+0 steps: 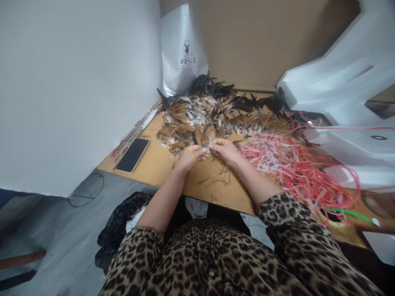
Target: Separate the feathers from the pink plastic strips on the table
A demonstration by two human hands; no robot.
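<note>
My left hand and my right hand meet over the near part of a wooden table. Each has its fingers pinched together on brown feathers, whose tips point away from me. The quill ends are hidden between my fingertips. Just beyond lies a wide heap of brown and white feathers, with long black feathers along its back. To the right of my right hand, a tangle of red and pale ribbon strips spreads over the table. A few loose feather bits lie below my hands.
A phone lies at the table's left. A silvery bag stands at the back against the wall. White machine-like bodies fill the right side. A green strip lies at the right edge; a black plastic bag sits below.
</note>
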